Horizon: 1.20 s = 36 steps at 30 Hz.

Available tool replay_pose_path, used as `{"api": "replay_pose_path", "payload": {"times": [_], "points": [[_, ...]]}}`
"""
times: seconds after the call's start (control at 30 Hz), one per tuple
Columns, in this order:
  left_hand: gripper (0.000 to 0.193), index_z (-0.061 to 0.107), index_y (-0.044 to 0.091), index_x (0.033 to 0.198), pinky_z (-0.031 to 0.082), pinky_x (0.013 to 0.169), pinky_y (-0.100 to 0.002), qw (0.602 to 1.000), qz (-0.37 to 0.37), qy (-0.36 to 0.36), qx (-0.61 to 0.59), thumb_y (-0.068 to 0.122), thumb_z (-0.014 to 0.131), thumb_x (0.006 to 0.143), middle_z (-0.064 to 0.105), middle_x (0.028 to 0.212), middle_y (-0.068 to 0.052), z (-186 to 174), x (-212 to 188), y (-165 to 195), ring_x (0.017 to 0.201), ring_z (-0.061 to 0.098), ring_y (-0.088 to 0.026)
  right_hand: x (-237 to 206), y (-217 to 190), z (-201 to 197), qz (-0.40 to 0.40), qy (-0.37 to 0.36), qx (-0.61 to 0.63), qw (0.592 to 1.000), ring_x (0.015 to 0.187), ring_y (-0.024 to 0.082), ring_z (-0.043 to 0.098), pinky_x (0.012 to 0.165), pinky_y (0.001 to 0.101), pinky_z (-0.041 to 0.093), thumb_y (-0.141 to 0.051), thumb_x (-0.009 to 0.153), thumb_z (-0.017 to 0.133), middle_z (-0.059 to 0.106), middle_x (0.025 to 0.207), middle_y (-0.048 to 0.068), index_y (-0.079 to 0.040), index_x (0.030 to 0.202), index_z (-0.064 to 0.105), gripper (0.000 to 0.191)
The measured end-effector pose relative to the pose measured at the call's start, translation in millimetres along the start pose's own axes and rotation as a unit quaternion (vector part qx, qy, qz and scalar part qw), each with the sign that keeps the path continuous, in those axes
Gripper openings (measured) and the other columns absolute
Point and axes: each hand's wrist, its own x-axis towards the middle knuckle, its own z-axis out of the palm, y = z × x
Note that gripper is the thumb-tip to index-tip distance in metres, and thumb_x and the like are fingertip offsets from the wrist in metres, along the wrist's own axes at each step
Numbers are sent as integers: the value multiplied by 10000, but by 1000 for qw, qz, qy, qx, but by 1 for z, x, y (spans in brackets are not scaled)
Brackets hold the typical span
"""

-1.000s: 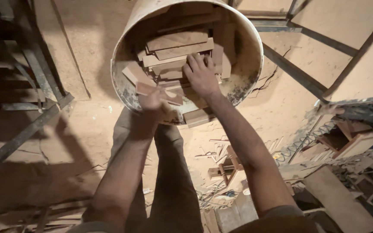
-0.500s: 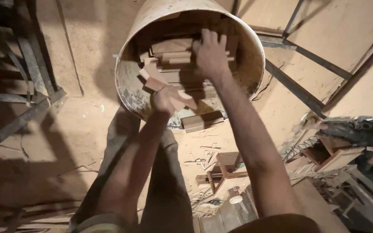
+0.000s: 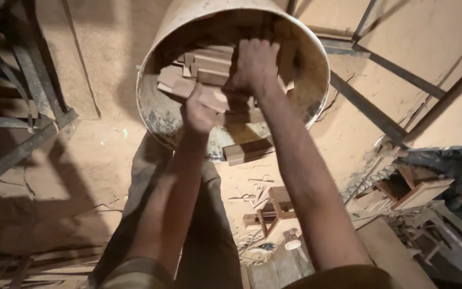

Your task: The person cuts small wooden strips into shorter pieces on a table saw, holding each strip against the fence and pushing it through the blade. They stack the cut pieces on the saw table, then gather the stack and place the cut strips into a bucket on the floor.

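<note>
A large pale bucket (image 3: 159,115) lies tipped toward me on the dusty floor, filled with several short wooden blocks (image 3: 209,63). My left hand (image 3: 198,111) is at the bucket's mouth, closed around a reddish wooden block (image 3: 213,98). My right hand (image 3: 254,64) reaches deeper inside and presses down on the stacked blocks; its fingers are hidden among them. One more block (image 3: 248,150) lies just below the bucket's rim, by my legs.
Dark metal frame bars stand at left (image 3: 33,96) and run diagonally at right (image 3: 370,109). Wood offcuts and a small wooden piece (image 3: 274,206) litter the floor near my legs. Boards and a wooden box (image 3: 415,190) crowd the lower right.
Both hands have pushed further into the bucket. My left hand has closed on a reddish block at the mouth, and the view has drawn closer to the bucket.
</note>
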Motion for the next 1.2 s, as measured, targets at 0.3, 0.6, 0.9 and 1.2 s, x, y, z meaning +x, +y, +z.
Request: {"api": "replay_pose_path", "payload": {"times": [0.3,0.6,0.9,1.2], "points": [[483,510,-9,1529,467,960,-379,985,45,-49,161,294,486,1153,644,1256,-95,-30,-2,5,1099,585,-200,-10,-10,20,-11,-68,180,981,1181,414,592,1024,459,476,-549,443,982,593,1263,228,-8,1291,496,1117],[527,501,20,1442,489,1042,-488,971,-184,50,-143,358,547,1039,622,1300,-169,-22,-9,14,1175,611,-342,-4,-8,37,-47,-114,401,908,1093,331,706,984,361,567,-392,465,901,706,1188,229,64,1295,557,1007],[511,566,77,1372,535,925,-508,932,-321,117,-120,366,579,951,677,1202,-156,-18,-32,30,1059,644,-350,-29,-6,57,-98,-128,520,839,1070,287,733,976,333,577,-327,492,934,730,1192,203,92,1296,588,970],[406,624,-29,1267,592,837,-417,951,-305,50,13,215,668,945,700,1106,-168,1,-67,43,955,706,-281,-95,11,80,-58,-98,685,720,1035,236,720,926,334,582,-188,606,892,740,1155,161,48,1342,560,842]]}}
